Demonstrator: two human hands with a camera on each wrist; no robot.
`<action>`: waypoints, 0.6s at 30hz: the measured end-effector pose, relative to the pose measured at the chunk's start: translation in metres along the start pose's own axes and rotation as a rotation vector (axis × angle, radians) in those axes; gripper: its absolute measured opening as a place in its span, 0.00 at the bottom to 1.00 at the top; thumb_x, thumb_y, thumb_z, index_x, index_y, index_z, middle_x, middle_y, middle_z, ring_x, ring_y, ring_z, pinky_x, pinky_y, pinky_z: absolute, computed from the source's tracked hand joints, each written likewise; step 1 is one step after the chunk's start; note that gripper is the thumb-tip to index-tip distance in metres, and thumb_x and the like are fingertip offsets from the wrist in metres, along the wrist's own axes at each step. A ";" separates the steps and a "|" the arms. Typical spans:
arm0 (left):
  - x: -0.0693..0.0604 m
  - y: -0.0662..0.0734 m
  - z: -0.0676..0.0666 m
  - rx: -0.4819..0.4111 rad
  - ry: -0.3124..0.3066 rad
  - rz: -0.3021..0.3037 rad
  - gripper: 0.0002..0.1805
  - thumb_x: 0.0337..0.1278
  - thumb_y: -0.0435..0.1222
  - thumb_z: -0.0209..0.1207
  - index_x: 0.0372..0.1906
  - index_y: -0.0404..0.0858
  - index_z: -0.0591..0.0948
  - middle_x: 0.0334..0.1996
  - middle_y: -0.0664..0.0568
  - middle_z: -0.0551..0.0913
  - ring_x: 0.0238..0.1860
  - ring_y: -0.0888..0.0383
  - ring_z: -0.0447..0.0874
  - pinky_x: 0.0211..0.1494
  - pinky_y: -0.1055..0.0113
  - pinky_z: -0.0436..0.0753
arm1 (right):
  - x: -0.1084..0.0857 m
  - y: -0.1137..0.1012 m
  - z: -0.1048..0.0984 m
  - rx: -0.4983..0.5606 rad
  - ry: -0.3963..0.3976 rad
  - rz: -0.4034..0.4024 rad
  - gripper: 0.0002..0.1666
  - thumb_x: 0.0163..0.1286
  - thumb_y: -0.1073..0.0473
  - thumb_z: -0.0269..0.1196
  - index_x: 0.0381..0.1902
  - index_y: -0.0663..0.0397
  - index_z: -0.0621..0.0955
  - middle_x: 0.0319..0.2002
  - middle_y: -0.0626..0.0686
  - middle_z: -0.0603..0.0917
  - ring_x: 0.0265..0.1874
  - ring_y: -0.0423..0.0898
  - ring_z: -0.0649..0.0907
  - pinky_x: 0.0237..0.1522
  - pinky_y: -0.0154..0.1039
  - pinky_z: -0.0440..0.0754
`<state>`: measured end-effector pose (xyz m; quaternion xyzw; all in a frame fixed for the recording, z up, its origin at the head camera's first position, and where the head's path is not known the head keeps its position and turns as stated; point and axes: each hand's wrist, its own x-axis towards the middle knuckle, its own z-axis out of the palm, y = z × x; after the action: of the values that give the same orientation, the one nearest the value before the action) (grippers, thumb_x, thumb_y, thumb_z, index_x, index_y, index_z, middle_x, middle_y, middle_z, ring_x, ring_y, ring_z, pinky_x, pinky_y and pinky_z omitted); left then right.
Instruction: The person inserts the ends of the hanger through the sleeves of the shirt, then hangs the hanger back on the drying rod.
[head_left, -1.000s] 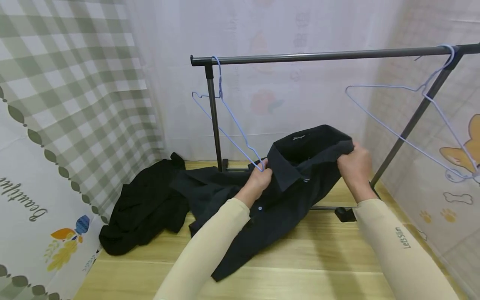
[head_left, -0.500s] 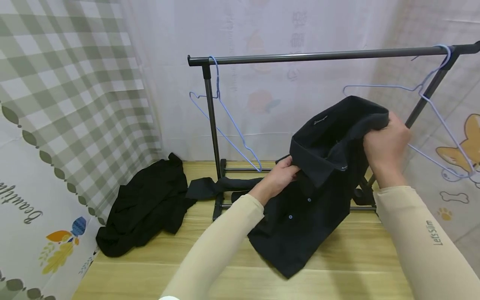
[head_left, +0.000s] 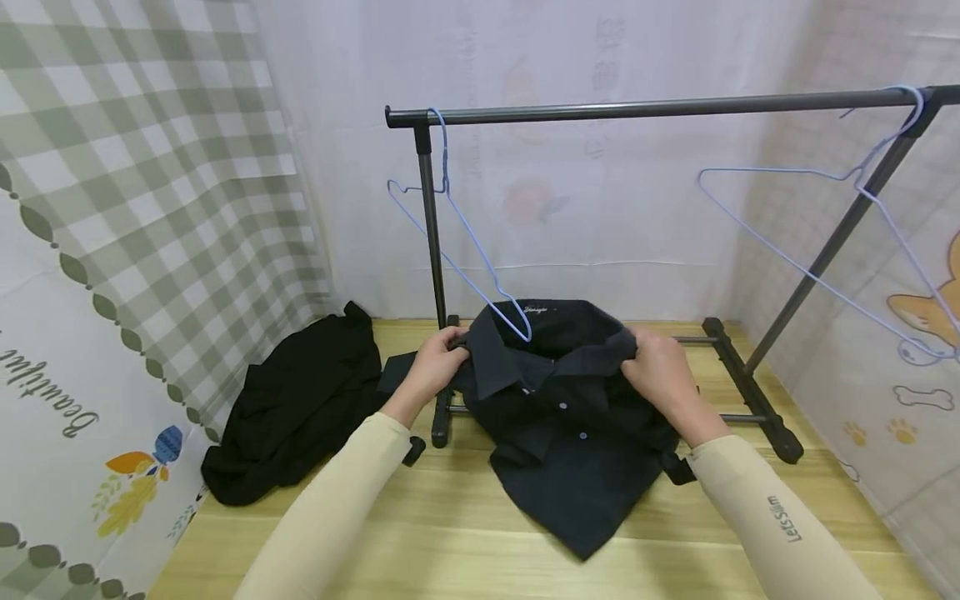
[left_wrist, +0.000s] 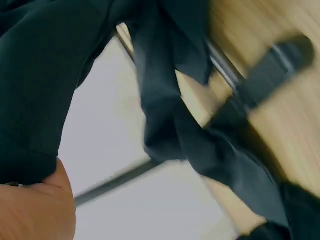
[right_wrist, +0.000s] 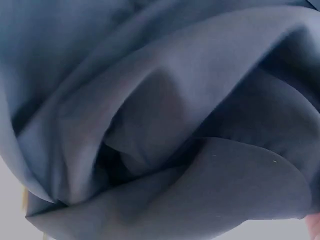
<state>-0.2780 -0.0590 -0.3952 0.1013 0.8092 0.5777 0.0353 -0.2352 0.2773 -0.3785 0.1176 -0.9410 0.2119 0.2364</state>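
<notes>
A black button-up shirt (head_left: 577,450) hangs between my two hands, its collar facing up and its lower front near the wooden surface. My left hand (head_left: 435,362) grips the shirt at the left of the collar. On the other side, my right hand (head_left: 660,371) holds it by the right shoulder. The lower corner of a blue wire hanger (head_left: 487,265) overlaps the collar opening in the head view. Dark cloth fills most of the right wrist view, with only a sliver of hand at its edge. One sleeve (left_wrist: 165,115) dangles in the left wrist view.
A black rack bar (head_left: 637,110) runs across the back, with a second blue hanger (head_left: 787,172) at its right end. Another black garment (head_left: 300,408) lies crumpled on the left of the wooden surface (head_left: 450,533). The rack's right foot (head_left: 753,396) rests behind my right hand.
The shirt first swung right and up, then came back left and lower, its collar now facing me. My hands have moved farther apart, the left now at the collar's left side.
</notes>
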 end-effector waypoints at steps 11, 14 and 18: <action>-0.022 -0.020 -0.025 0.259 0.134 -0.015 0.14 0.60 0.31 0.59 0.49 0.38 0.85 0.43 0.46 0.86 0.37 0.52 0.81 0.43 0.59 0.78 | -0.016 -0.032 0.049 -0.039 -0.277 -0.002 0.31 0.62 0.65 0.68 0.61 0.68 0.72 0.52 0.69 0.79 0.45 0.65 0.81 0.45 0.60 0.79; -0.027 -0.042 -0.014 0.393 0.059 -0.031 0.17 0.62 0.30 0.58 0.56 0.38 0.82 0.49 0.44 0.84 0.41 0.51 0.82 0.45 0.58 0.78 | -0.026 -0.035 0.063 -0.005 -0.490 0.042 0.50 0.65 0.44 0.69 0.74 0.64 0.61 0.63 0.71 0.70 0.51 0.66 0.80 0.51 0.61 0.77; -0.034 -0.065 -0.005 0.426 -0.055 -0.080 0.23 0.64 0.29 0.55 0.64 0.36 0.76 0.59 0.41 0.79 0.55 0.45 0.79 0.57 0.52 0.76 | -0.036 -0.037 0.073 0.040 -0.660 0.082 0.61 0.65 0.25 0.57 0.79 0.58 0.51 0.69 0.72 0.63 0.50 0.65 0.81 0.51 0.60 0.76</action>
<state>-0.2536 -0.0911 -0.4568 0.0898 0.9152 0.3886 0.0582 -0.2211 0.2155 -0.4416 0.1465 -0.9663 0.1902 -0.0924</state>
